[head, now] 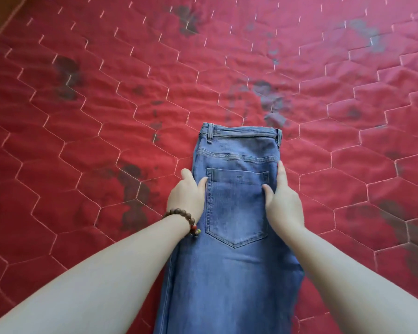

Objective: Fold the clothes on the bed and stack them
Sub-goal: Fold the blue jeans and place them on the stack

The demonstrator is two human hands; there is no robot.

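Left hand [187,197] and right hand [284,201] each pinch an edge of the halved blue jeans [234,213] between them; keep seams aligned and denim taut before folding.

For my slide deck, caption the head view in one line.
Both hands, left and right, grip the sides of jeans on a red quilt.

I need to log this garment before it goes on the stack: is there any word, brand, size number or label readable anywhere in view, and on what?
None can be read.
Jeans: the waistband, belt loops and back pocket carry only stitching; no tag or patch shows.
Bedcover: quilted lines and dark blotches, no writing.
Bracelet: plain beads, no marking visible.
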